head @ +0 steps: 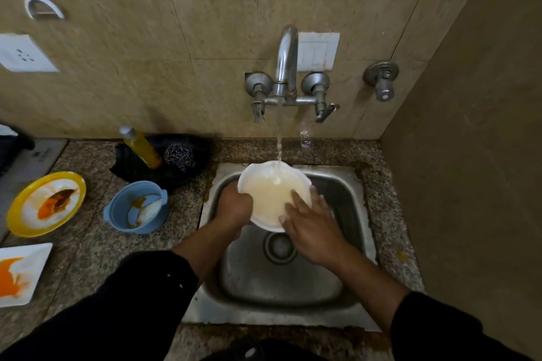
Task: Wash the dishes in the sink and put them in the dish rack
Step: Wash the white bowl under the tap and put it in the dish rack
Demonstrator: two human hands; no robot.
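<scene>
- Here, mid-frame, a white bowl (269, 196) fills with cloudy water under the tap (286, 47), over the sink (264, 281).
- The left hand (234, 204) clasps its left rim; the right hand (311, 223) rests straight fingers (300, 202) inside.
- Wet, stiff, probably slippery: hold by the rim.

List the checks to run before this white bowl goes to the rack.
1. Left hand grips the white bowl at its rim: ok.
2. Water from the tap lands inside the bowl: ok.
3. Bowl rinsed clear: not ok, the water in it is cloudy.
4. Right hand lies flat in the bowl, holding nothing: ok.
5. Dish rack within reach: cannot tell, none in view.
</scene>
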